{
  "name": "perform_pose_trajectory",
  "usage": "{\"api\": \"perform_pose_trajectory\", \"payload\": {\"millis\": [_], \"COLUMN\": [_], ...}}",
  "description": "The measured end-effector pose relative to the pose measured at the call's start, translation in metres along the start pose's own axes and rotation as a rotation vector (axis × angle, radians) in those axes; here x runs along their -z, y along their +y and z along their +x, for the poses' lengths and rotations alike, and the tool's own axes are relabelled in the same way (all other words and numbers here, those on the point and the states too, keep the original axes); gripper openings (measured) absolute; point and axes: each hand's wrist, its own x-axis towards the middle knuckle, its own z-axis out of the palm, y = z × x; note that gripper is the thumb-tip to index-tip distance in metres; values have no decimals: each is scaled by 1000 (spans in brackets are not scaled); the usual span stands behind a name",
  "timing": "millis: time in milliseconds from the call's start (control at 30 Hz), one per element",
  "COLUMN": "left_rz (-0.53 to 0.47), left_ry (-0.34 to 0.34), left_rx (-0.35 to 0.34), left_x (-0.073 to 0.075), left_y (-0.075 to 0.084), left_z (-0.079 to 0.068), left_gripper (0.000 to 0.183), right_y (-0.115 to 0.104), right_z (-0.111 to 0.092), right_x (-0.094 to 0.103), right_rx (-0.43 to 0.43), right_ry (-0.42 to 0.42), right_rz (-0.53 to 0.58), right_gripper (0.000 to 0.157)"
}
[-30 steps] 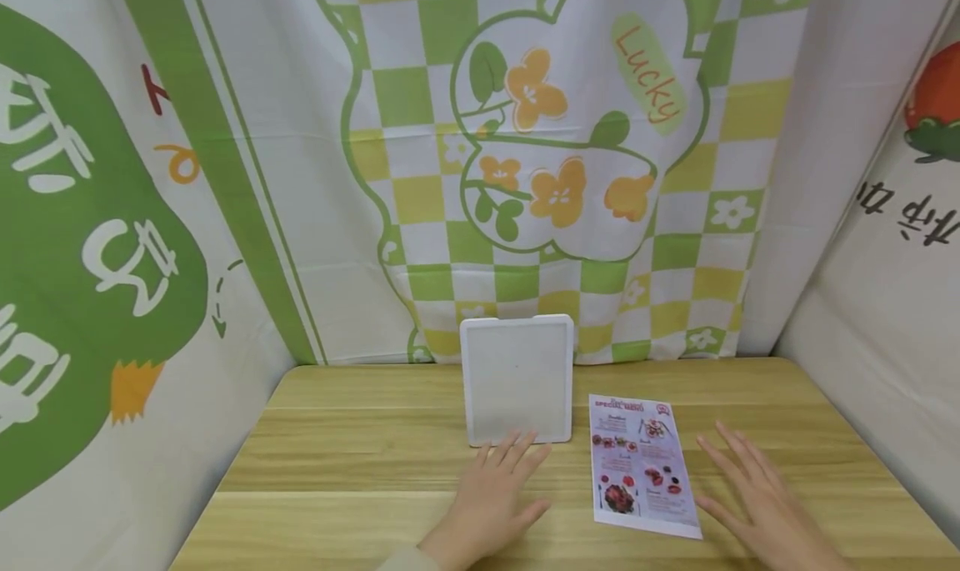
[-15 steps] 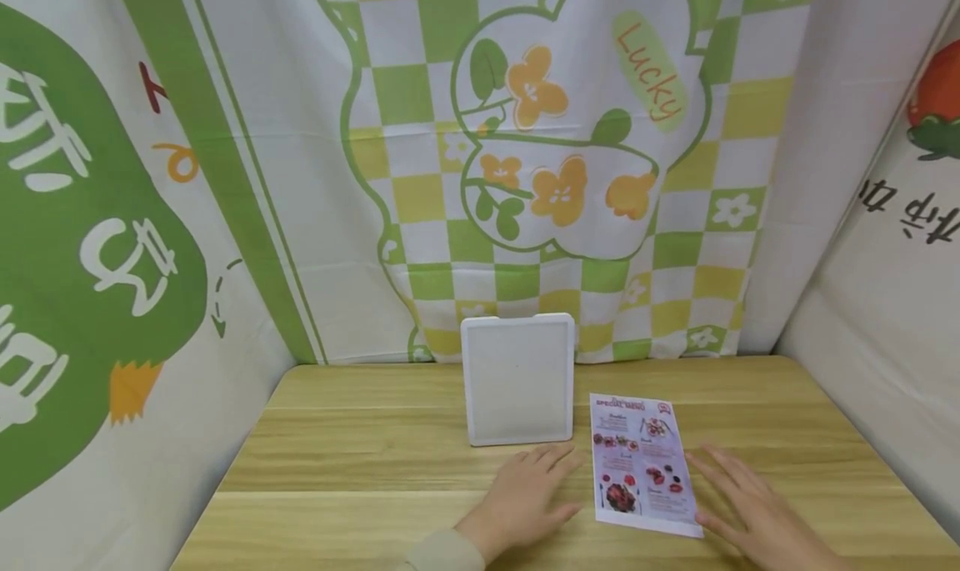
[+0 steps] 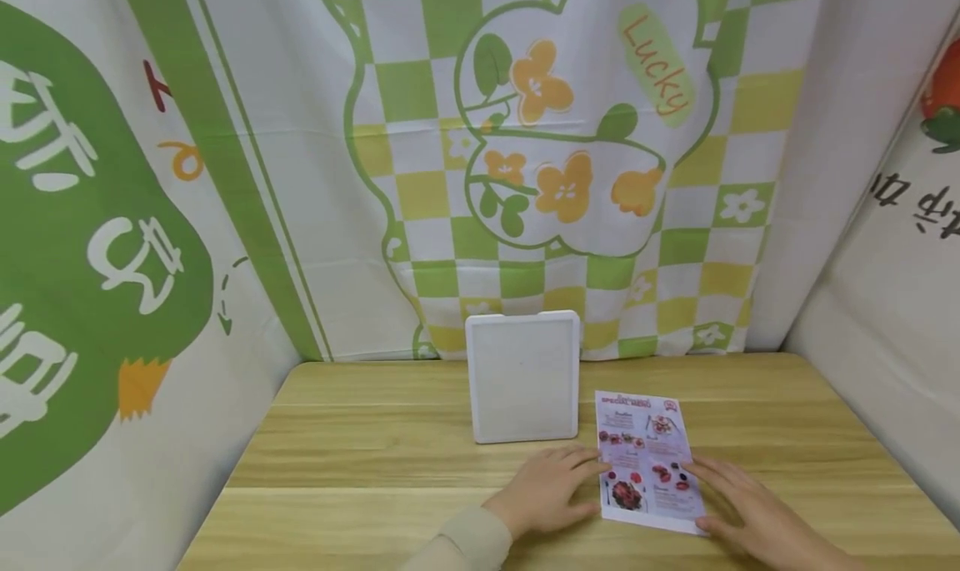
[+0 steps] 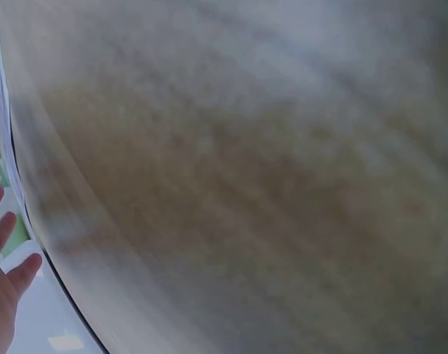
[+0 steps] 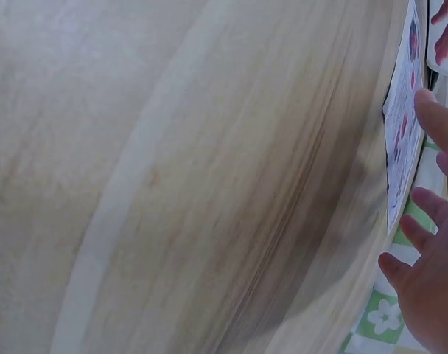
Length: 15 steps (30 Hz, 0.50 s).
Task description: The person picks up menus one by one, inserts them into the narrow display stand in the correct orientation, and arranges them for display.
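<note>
Flanking sheet (image 3: 651,463) printed "SPECIAL MENU": hands (image 3: 547,489) (image 3: 753,508); checked cloth (image 3: 566,150) reads "Lucky".

menu fine print (image 3: 621,422): illegible | wrist views: hands (image 4: 1,299) (image 5: 432,287) cropped at edges

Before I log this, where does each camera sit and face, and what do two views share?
Head: worn on the head, facing forward and down at table, menu sheet, white-framed board; left hand, right hand, left sleeve show.
Left wrist: worn there, facing the mostly blurred table; left hand at the left edge.
Right wrist: worn there, facing across the table; right hand at the right edge.
Head and right wrist share the menu sheet.
</note>
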Motion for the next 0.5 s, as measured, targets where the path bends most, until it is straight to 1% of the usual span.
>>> {"api": "perform_pose_trajectory", "payload": {"millis": [167, 233, 500], "left_rz": [-23, -29, -62], "left_ry": [-27, -39, -80], "left_rx": [-19, -24, -37], "left_x": [-3, -4, -4], "left_y": [-3, -3, -2], "left_z": [7, 10, 24], "left_gripper": [61, 63, 63], "right_y": [5, 6, 11], "right_z": [3, 5, 7], "right_x": [-2, -3, -4], "right_rx": [40, 42, 28], "right_ry": [19, 16, -5], "right_rz": [-17, -22, 52], "right_gripper": [69, 69, 69]}}
